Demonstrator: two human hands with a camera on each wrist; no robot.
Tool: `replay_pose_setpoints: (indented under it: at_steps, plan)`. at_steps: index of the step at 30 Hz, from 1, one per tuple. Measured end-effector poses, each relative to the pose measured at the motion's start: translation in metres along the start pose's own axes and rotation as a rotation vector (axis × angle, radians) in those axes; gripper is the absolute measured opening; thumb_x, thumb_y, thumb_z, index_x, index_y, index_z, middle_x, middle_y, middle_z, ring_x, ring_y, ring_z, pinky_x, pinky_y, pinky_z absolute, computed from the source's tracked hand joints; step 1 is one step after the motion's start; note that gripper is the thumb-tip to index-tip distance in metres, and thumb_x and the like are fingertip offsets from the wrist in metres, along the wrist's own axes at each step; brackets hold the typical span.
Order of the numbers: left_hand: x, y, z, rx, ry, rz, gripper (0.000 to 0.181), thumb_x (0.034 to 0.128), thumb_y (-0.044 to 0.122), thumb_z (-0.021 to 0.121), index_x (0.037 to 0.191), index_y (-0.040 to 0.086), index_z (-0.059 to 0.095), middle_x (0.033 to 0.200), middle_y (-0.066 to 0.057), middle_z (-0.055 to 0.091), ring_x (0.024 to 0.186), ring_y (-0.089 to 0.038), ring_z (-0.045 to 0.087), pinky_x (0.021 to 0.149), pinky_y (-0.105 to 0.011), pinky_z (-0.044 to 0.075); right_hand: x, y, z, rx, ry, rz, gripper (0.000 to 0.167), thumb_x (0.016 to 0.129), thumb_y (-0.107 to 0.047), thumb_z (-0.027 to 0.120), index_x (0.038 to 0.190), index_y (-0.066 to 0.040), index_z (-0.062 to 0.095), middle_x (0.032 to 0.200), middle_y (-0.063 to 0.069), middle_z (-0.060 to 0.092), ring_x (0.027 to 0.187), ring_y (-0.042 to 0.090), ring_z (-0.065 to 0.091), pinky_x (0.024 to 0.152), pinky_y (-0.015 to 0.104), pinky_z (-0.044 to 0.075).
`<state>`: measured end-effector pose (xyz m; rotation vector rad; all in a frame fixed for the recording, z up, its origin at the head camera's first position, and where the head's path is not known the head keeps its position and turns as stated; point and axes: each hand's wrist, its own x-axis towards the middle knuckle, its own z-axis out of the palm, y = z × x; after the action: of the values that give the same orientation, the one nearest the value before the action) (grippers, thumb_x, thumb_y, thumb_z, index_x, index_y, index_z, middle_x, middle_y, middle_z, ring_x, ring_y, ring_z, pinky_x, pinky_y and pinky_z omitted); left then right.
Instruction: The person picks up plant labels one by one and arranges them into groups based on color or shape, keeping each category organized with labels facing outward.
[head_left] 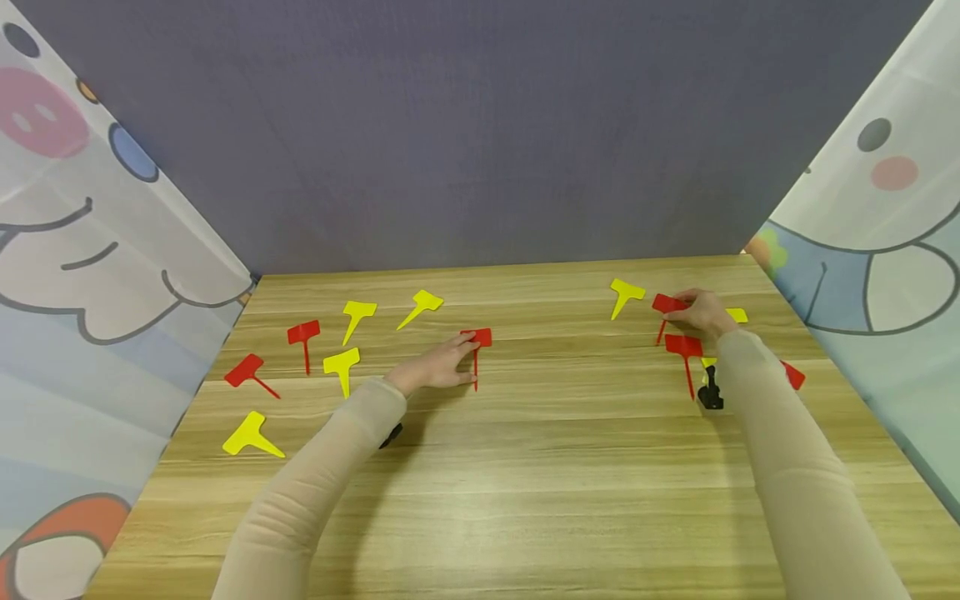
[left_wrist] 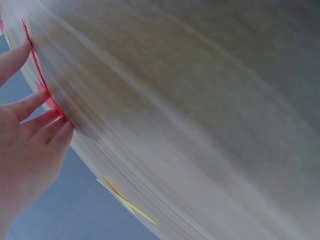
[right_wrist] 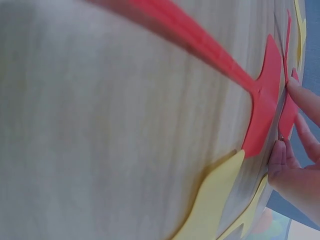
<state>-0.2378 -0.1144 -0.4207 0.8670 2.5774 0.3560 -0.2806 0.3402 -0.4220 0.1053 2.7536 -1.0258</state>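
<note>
My left hand (head_left: 442, 365) touches a red T-shaped plant label (head_left: 483, 337) lying near the middle of the table. Its fingers are spread over the label's head, with the thumb at the stem, as the left wrist view also shows. At the right, my right hand (head_left: 705, 312) pinches the head of another red plant label (head_left: 663, 302) between thumb and fingers; the stem points toward me. Just below it lies a third red label (right_wrist: 265, 100), beside a yellow label (right_wrist: 212, 200). My right forearm partly hides labels there.
On the left lie red labels (head_left: 303, 332) and several yellow labels (head_left: 342, 362). A yellow label (head_left: 627, 289) lies left of my right hand. A grey panel (head_left: 480, 133) stands behind the wooden table (head_left: 525, 500); cartoon-print cloths (head_left: 885, 208) hang at both sides. Black mounts (head_left: 710, 396) sit by my wrists.
</note>
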Motion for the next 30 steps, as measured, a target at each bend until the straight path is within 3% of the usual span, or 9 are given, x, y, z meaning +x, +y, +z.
replay_pose_setpoints:
  at_steps: [7, 13, 17, 21, 25, 30]
  plan:
    - [0.0, -0.002, 0.0, -0.017, -0.002, -0.002, 0.064, 0.0874, 0.028, 0.055, 0.138, 0.001, 0.026, 0.146, -0.016, 0.012, 0.132, -0.033, 0.015, 0.106, -0.045, 0.017, 0.001, 0.003, 0.002, 0.063, 0.029, -0.006, 0.064, 0.078, -0.019, 0.067, 0.12, 0.013, 0.031, 0.116, 0.033, 0.036, 0.099, 0.043, 0.039, 0.088, 0.05, 0.035]
    - [0.002, -0.007, 0.001, -0.059, -0.006, 0.018, 0.067, 0.0872, 0.035, 0.053, 0.138, 0.002, 0.026, 0.146, -0.015, 0.011, 0.132, -0.033, 0.013, 0.106, -0.044, 0.016, 0.004, 0.01, 0.002, 0.137, 0.087, -0.018, 0.063, 0.072, -0.029, 0.073, 0.113, 0.008, 0.042, 0.112, 0.029, 0.042, 0.091, 0.035, 0.043, 0.082, 0.045, 0.041]
    - [0.001, -0.004, 0.001, -0.049, -0.005, 0.016, 0.066, 0.0877, 0.034, 0.053, 0.138, 0.002, 0.025, 0.146, -0.015, 0.011, 0.132, -0.032, 0.014, 0.106, -0.043, 0.016, 0.001, 0.007, 0.003, 0.149, 0.118, 0.017, 0.055, 0.079, -0.024, 0.065, 0.119, 0.007, 0.045, 0.116, 0.029, 0.043, 0.094, 0.032, 0.044, 0.082, 0.042, 0.04]
    - [0.001, 0.001, 0.001, -0.014, -0.011, -0.015, 0.065, 0.0882, 0.029, 0.054, 0.139, 0.002, 0.024, 0.146, -0.016, 0.011, 0.132, -0.033, 0.015, 0.106, -0.044, 0.017, -0.002, 0.001, 0.004, 0.2, 0.14, 0.057, 0.049, 0.085, -0.021, 0.058, 0.124, 0.006, 0.045, 0.094, 0.006, 0.055, 0.081, 0.008, 0.051, 0.075, 0.025, 0.041]
    - [0.0, 0.002, 0.001, 0.009, -0.011, -0.027, 0.066, 0.088, 0.031, 0.054, 0.139, 0.003, 0.024, 0.146, -0.016, 0.012, 0.131, -0.033, 0.016, 0.106, -0.044, 0.018, -0.002, -0.004, 0.001, 0.328, 0.12, 0.084, 0.049, 0.087, -0.018, 0.056, 0.127, 0.006, 0.042, 0.07, -0.022, 0.053, 0.063, -0.01, 0.051, 0.066, 0.011, 0.04]
    - [0.001, 0.001, 0.001, 0.0, -0.009, -0.029, 0.066, 0.0871, 0.031, 0.055, 0.139, 0.003, 0.024, 0.146, -0.015, 0.012, 0.131, -0.033, 0.016, 0.106, -0.044, 0.019, -0.005, -0.011, -0.002, 0.529, 0.058, 0.116, 0.048, 0.088, -0.012, 0.052, 0.131, 0.005, 0.037, 0.068, -0.023, 0.055, 0.066, -0.008, 0.057, 0.066, 0.01, 0.045]
